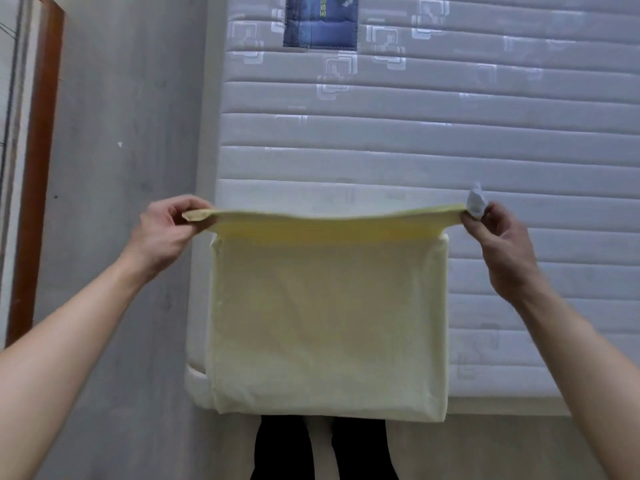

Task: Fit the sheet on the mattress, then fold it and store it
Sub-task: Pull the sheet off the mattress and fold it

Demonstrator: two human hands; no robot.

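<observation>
The pale yellow sheet (325, 317), folded into a rectangle, hangs in front of me over the near left corner of the bare quilted white mattress (450, 133). Its top edge is stretched level between my hands. My left hand (166, 233) pinches the top left corner. At the top right corner my right hand (498, 244) pinches the sheet, and a small white bunch of fabric sticks up above the fingers. The sheet's lower edge hangs just below the mattress's front edge.
A blue label (320, 20) is sewn on the mattress at the far side. Grey wood-look floor (121, 168) runs along the left of the bed, with a brown wooden frame (34, 168) at the far left. My dark-trousered legs (322, 448) stand below the sheet.
</observation>
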